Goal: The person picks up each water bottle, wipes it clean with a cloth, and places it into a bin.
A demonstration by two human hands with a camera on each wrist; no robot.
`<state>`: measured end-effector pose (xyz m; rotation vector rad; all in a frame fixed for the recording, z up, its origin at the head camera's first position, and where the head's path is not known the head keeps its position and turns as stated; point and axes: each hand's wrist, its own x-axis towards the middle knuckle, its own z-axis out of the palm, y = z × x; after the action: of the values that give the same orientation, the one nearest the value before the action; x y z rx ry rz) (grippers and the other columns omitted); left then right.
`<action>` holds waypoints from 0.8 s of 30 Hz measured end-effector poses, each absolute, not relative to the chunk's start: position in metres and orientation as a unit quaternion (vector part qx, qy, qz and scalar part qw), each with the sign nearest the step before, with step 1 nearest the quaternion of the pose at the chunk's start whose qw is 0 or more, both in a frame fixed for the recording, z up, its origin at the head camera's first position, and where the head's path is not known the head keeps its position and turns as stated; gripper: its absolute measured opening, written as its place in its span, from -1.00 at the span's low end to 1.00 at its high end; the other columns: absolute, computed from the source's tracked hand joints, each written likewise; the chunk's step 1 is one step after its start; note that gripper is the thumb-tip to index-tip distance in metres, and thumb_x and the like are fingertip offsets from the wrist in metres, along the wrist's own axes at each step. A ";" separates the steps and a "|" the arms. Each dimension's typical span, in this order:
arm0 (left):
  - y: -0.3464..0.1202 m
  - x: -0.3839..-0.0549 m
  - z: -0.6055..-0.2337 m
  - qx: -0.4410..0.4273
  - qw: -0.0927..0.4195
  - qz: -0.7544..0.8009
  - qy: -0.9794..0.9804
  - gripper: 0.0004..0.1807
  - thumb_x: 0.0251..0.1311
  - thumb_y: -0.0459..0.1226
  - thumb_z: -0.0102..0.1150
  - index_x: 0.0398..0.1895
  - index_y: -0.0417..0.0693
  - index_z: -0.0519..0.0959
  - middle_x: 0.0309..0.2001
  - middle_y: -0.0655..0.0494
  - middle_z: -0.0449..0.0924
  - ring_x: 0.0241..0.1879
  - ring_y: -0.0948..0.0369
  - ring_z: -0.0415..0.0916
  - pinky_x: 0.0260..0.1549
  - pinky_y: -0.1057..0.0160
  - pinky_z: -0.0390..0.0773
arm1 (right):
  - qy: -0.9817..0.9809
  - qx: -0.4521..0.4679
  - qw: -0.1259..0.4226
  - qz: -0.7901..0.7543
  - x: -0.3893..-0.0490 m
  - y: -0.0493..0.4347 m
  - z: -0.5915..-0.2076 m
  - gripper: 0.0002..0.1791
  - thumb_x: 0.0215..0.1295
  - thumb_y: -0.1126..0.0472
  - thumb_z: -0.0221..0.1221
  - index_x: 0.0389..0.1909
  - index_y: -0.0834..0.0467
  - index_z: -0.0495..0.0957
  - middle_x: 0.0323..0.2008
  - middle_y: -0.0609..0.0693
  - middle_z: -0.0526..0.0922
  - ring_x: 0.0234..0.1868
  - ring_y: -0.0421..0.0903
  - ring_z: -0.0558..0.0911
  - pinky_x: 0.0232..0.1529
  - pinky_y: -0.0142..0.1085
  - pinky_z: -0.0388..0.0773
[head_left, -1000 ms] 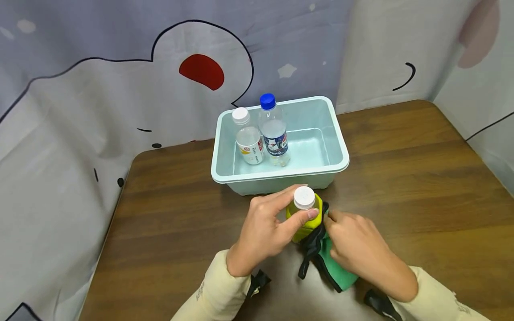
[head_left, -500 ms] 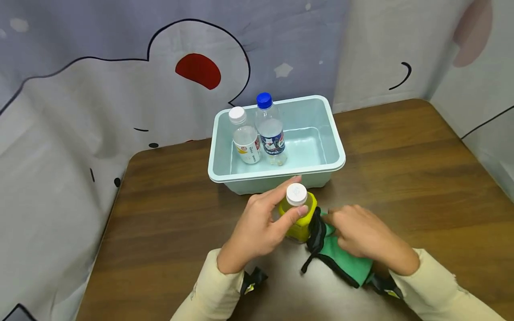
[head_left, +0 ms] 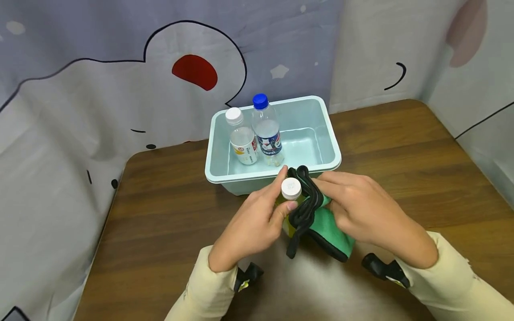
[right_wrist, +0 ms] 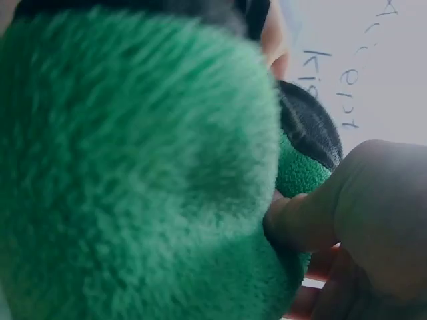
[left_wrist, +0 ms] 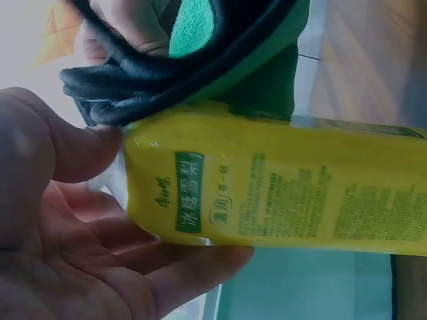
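Note:
My left hand (head_left: 250, 218) grips a yellow-labelled drink bottle with a white cap (head_left: 291, 188) near its top, thumb on the near side. In the left wrist view the yellow label (left_wrist: 280, 180) shows large printed characters on a green patch. Pinched in my right hand (head_left: 365, 205) is a green plush cloth (head_left: 331, 229) with black edging, bunched against the bottle's right side. Part of the cloth hangs down in front of the bottle. The right wrist view is mostly filled by the green pile (right_wrist: 140, 167), with the thumb (right_wrist: 307, 220) pressing into it.
Behind the hands stands a pale blue-green plastic tub (head_left: 301, 145). Inside its left half are a clear bottle with a white cap (head_left: 244, 145) and a Pepsi bottle with a blue cap (head_left: 268, 140). The wooden table (head_left: 168, 214) reaches back to a printed curtain (head_left: 100, 107).
My right hand has raised the cloth up and leftward, from low beside the bottle to its upper side near the cap. My left hand keeps its hold; the bottle shifts slightly left in view.

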<state>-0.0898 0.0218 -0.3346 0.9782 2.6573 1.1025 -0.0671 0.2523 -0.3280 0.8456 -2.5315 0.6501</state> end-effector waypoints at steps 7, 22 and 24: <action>0.019 -0.094 -0.342 0.334 0.032 0.377 0.863 -0.26 0.50 -0.21 0.18 0.62 -0.20 0.16 0.12 0.02 0.65 -0.39 0.29 0.44 -0.12 0.29 0.58 | -0.922 0.291 0.128 0.221 -0.080 0.254 -0.338 -0.55 -0.17 0.61 0.03 -0.46 0.01 0.63 -0.50 -0.22 0.49 -0.54 -0.28 0.29 -0.53 -0.41 0.24; 0.015 -0.094 -0.348 0.333 0.080 0.449 0.825 -0.32 0.55 -0.23 0.09 0.65 -0.09 0.15 0.56 -0.05 0.33 0.45 0.12 0.44 0.45 0.00 0.46 | -0.960 0.243 -0.040 0.132 -0.093 0.244 -0.420 -0.66 -0.15 0.49 0.24 -0.71 0.02 0.36 -0.67 -0.10 0.43 -0.64 -0.12 0.39 -0.65 -0.20 0.37; 0.016 -0.096 -0.350 0.320 0.094 0.464 0.821 -0.33 0.52 -0.21 0.11 0.62 -0.09 0.20 0.56 -0.01 0.33 0.48 0.12 0.41 0.48 -0.01 0.43 | -0.961 0.241 -0.047 0.129 -0.092 0.244 -0.418 -0.68 -0.13 0.48 0.24 -0.71 0.02 0.38 -0.66 -0.11 0.43 -0.64 -0.13 0.39 -0.66 -0.21 0.36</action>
<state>-0.0960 0.0164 -0.3502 0.9493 2.4343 1.3750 -0.0916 0.2439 -0.4184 0.7802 -3.1121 0.4185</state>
